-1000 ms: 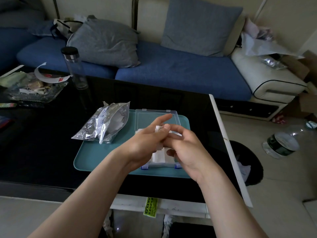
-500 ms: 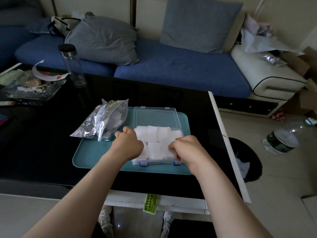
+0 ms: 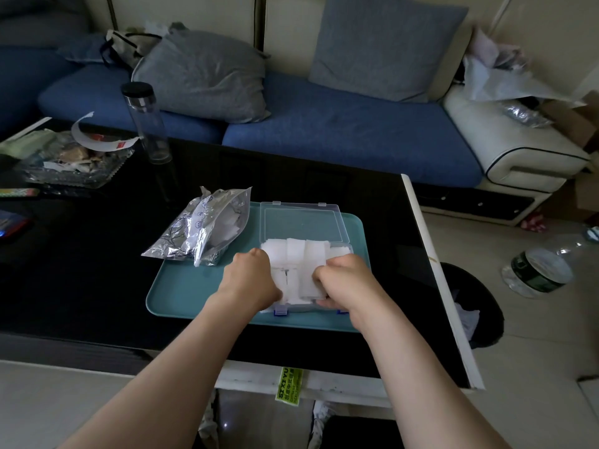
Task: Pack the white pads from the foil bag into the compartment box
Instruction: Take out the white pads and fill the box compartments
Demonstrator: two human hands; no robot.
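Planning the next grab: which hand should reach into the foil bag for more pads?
Left. The left hand rests on the left side of the compartment box, beside the foil bag at the teal tray's left edge. The right hand would probably have to cross over the box.

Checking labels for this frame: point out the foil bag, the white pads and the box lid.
foil bag [image 3: 183, 238], head view, on its crinkled silver side.
white pads [image 3: 295, 251], head view, top of a back-row pad.
box lid [image 3: 303, 222], head view, centre of the clear open panel.
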